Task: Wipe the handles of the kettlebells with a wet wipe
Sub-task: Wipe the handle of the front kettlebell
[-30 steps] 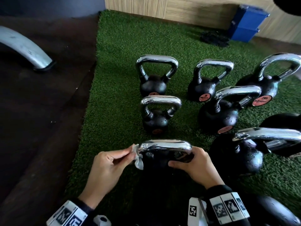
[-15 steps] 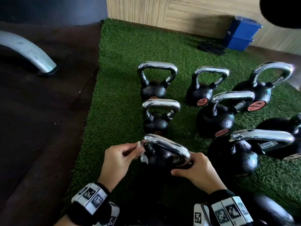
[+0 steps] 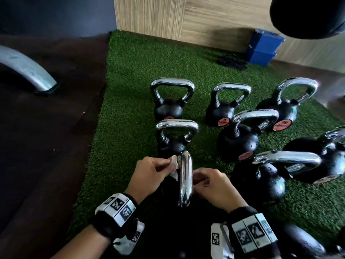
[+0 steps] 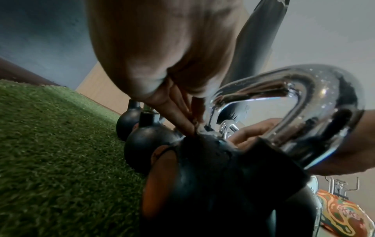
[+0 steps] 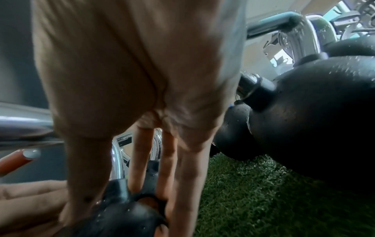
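A green turf mat (image 3: 130, 101) covers the floor, with dark flooring (image 3: 46, 146) to its left and a wood-panelled wall (image 3: 186, 17) at the far side. On the mat stand several black kettlebells with chrome handles; 2 (image 3: 169, 109) (image 3: 172, 144) line up just beyond the hands, the others (image 3: 240, 139) sit to the right. The nearest kettlebell (image 4: 213, 184) sits at the near edge between both hands, its chrome handle (image 3: 184, 182) pointing away from the person. The right hand (image 3: 214, 186) rests against the handle's right side, fingers reaching down to the black body; whether they grip, I cannot tell. The left hand (image 3: 149, 174) pinches a small white wet wipe (image 3: 174, 166) against the handle's far left side.
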Demonstrator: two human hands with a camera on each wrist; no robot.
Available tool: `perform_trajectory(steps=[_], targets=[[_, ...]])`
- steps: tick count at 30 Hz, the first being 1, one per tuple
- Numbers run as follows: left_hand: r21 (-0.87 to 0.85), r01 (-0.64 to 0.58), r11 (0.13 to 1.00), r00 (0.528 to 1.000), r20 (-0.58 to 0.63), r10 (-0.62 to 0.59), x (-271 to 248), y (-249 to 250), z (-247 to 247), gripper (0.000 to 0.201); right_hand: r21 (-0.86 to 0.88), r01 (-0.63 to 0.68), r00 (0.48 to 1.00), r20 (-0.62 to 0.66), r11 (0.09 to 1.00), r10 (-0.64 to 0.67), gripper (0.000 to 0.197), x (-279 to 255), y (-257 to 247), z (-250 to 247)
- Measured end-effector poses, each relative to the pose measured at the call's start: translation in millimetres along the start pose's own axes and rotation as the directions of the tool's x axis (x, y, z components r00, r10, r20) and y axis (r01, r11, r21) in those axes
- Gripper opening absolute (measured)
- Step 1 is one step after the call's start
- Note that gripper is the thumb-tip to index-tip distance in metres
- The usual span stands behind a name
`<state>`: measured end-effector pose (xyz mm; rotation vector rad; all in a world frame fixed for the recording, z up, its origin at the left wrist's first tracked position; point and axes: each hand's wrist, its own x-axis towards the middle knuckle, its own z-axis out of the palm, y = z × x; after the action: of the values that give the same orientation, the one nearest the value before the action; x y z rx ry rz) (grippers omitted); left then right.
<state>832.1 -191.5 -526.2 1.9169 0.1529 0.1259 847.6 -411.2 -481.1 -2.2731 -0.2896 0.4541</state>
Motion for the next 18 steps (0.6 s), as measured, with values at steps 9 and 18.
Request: perform_trajectory(steps=[9,18], targets=[[0.047,-0.198,0.979,0.974,-0.1,0.202,2.8,17.7,2.9,0.027,0.014,-0.098,0.985,0.145,0.995,0.095,0.025,16.8,-0.3,8.2],[-0.201,-0.073,0.977,0.99,0.104,0.096,0.0,32.0,-13.4,0.039,0.133,-0.188,0.976,0.139,0.973,0.17,0.022,12.8,0.7,9.8]])
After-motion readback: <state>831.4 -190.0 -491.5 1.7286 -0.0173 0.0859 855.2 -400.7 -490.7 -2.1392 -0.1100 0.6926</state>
